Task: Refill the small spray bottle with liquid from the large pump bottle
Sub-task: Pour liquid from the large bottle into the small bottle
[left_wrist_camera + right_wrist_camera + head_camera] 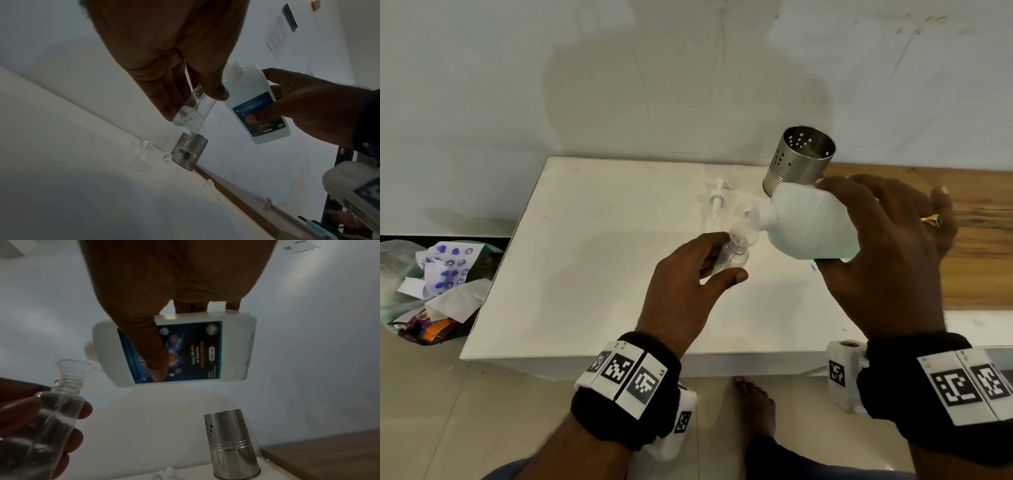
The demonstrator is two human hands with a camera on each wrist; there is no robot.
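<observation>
I have my left hand [688, 274] raised over the white table [592, 274], fingers and thumb curled round the small clear bottle [732, 257], which I hold near-upright with its open neck pointing up and slightly away from me. A little clear funnel [72, 368] sits in that neck. In the left wrist view the small bottle [191, 112] shows clear liquid and bubbles in its lower part. My right hand [887, 246] is higher and just to the right of the small bottle, palm down, gripping the big white bottle [815, 226] from above, thumb pressed across its blue label [185, 350] and fingers wrapped over the far side. The big bottle lies tipped close to level, long axis running left to right, its open neck [765, 216] pointing left and down over the funnel's rim; a thin clear trickle shows at the lip in the right wrist view. I cannot tell how much it holds. Beyond the big bottle, at the table's back edge, stands a perforated steel cup [798, 161], mouth up; I cannot make out anything inside it. Left of the cup, a white pump head [717, 198] lies flat on the table. Off the table's left end, on the floor, is a bag of crumpled paper [441, 281].
</observation>
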